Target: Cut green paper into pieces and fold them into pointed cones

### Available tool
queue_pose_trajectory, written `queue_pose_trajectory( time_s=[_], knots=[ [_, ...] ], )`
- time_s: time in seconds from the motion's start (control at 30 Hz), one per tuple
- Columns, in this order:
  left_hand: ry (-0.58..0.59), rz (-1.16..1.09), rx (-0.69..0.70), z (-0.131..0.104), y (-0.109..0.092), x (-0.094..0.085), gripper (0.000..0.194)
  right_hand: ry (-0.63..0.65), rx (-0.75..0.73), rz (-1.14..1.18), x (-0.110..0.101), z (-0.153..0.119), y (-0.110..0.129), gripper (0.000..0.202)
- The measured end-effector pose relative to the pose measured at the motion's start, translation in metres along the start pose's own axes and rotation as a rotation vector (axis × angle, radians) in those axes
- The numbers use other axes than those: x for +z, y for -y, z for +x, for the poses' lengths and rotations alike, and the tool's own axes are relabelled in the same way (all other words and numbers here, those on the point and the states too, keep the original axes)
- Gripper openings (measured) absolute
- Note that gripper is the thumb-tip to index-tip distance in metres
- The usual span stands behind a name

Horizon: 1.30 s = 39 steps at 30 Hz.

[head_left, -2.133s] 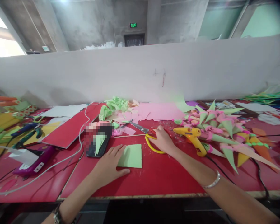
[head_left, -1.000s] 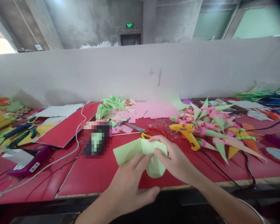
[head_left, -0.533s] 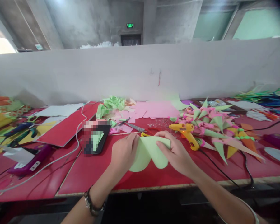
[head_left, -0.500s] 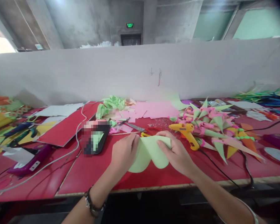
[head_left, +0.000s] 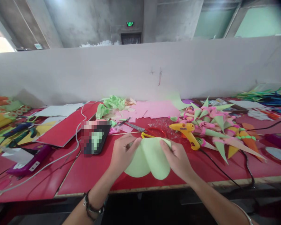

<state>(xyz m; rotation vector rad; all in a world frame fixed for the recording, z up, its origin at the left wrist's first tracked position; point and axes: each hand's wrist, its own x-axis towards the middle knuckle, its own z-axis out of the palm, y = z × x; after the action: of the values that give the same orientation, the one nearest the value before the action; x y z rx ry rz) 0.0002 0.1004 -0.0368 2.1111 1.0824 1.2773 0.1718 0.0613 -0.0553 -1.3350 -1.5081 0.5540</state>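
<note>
Paper (head_left: 156, 157), light green and curved, is pinched between fingers and thumbs of both left hand (head_left: 125, 153) and right hand (head_left: 177, 157), near scissors (head_left: 138, 127).

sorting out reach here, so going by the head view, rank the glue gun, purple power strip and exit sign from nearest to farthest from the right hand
1. Glue gun: nearest, just to the right of the right hand.
2. Power strip: well to the left, past the left hand.
3. Exit sign: farthest, high on the back wall.
</note>
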Motion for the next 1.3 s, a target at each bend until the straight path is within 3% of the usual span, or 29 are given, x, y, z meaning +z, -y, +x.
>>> queue_pose_trajectory(
  time_s=[0.27, 0.63, 0.77, 0.93, 1.2, 1.3],
  knots=[
    [0.014, 0.032, -0.103, 0.001, 0.009, -0.004, 0.033, -0.039, -0.027, -0.04, 0.002, -0.002, -0.004, 0.035],
    [0.282, 0.081, -0.305, -0.011, 0.022, -0.031, 0.027, -0.174, 0.144, -0.091, -0.001, -0.008, -0.019, 0.041],
    [0.219, 0.098, -0.374, -0.022, 0.02, -0.039, 0.032, -0.236, 0.163, -0.146, -0.001, -0.009, -0.023, 0.042],
    [0.177, 0.085, -0.396, -0.03, 0.02, -0.045, 0.029, -0.224, 0.174, -0.167, -0.003, -0.008, -0.021, 0.04],
    [-0.03, 0.269, -0.499, -0.03, 0.041, -0.068, 0.03, -0.468, 0.339, -0.19, -0.043, -0.002, -0.035, 0.034],
    [-0.076, 0.296, -0.533, -0.031, 0.051, -0.068, 0.035, -0.389, 0.402, -0.159, -0.048, -0.003, -0.038, 0.033]
  ],
)
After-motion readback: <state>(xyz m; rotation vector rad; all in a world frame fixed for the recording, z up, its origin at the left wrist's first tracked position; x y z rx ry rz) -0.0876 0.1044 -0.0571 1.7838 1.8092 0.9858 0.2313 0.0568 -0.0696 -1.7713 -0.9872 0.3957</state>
